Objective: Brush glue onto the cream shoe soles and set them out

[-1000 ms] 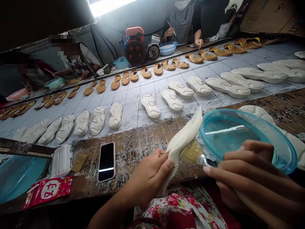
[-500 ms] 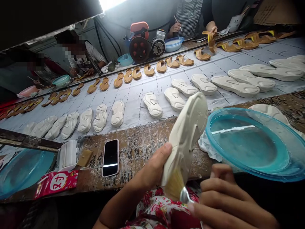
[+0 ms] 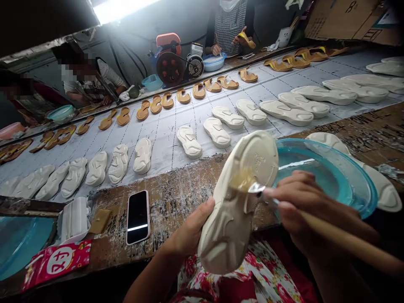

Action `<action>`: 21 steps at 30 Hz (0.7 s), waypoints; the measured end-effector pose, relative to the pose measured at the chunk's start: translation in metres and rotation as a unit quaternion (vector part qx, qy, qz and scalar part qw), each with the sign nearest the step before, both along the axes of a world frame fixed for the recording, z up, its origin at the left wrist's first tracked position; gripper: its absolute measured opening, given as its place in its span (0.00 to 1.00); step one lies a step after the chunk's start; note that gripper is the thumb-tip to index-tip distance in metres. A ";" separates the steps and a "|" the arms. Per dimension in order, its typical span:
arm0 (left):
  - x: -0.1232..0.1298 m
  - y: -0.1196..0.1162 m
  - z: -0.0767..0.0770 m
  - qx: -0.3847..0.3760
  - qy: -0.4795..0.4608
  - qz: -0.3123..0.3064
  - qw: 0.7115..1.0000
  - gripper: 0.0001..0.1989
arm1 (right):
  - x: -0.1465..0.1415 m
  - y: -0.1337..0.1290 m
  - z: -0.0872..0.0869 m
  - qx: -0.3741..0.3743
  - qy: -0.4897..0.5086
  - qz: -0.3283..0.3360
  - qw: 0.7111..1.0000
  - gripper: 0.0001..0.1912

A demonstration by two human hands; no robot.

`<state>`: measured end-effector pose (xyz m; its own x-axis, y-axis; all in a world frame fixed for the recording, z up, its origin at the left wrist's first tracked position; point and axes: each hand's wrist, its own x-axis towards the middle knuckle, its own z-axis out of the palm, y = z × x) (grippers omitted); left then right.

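- left hand (image 3: 189, 227): closed round a white shoe sole (image 3: 240, 198), thumb on the near edge, fingers behind it
- right hand (image 3: 303, 202): fingers curled tight on a flat brush (image 3: 241, 179) with a long wooden handle, handle running out past the wrist to the lower right
- brush bristles pressed on the sole's upper area, near the moulded lettering, metal ferrule just beside the right hand's fingers
- sole: held up in the air, tilted, above the front edge of the scarred wooden surface (image 3: 176, 189), just in front of the bowl, not touching the surface
- blue see-through plastic bowl (image 3: 369, 189): right behind the brush and right hand, sits on a white sole (image 3: 381, 193)
- smartphone (image 3: 138, 216): lying flat, screen up, left of the left hand
- further left: white plastic piece (image 3: 74, 221), tan pad (image 3: 99, 221), red packet (image 3: 57, 261), blue dish (image 3: 19, 248)
- floral clothing (image 3: 240, 282) below the hands
- beyond: cloth-covered surface (image 3: 164, 134) with rows of white soles (image 3: 189, 142) and tan soles (image 3: 183, 96)
- co-worker (image 3: 227, 29) across the surface, checked apron, one hand (image 3: 244, 40) holding a tan sole, blue-white bowl (image 3: 213, 62) in front
- second co-worker (image 3: 88, 80) further left
- machine with dark wheel and orange cover (image 3: 168, 57) against the wall
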<state>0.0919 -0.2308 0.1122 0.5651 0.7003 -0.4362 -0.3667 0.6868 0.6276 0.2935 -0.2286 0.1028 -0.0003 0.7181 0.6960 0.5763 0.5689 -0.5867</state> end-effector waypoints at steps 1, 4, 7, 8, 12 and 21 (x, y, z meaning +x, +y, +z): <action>0.000 0.001 0.000 -0.003 -0.012 0.003 1.000 0.27 | 0.000 -0.004 -0.005 -0.005 0.001 0.005 1.000 0.12; 0.000 0.005 -0.002 0.001 -0.044 0.008 0.999 0.28 | 0.001 -0.017 -0.014 -0.016 0.002 0.018 1.000 0.14; -0.001 0.005 -0.002 -0.013 -0.049 0.026 0.998 0.27 | 0.001 -0.020 -0.012 -0.014 0.001 0.026 1.000 0.12; -0.002 0.005 -0.002 -0.027 -0.049 0.035 0.998 0.26 | 0.001 -0.019 -0.009 -0.008 0.001 0.031 0.999 0.10; 0.000 0.005 -0.001 -0.064 -0.058 0.072 0.994 0.23 | -0.004 -0.014 0.006 0.049 -0.010 0.083 0.995 0.06; 0.014 0.011 0.009 -0.076 -0.063 0.154 0.983 0.28 | -0.011 -0.021 0.012 0.028 0.048 0.126 0.990 0.07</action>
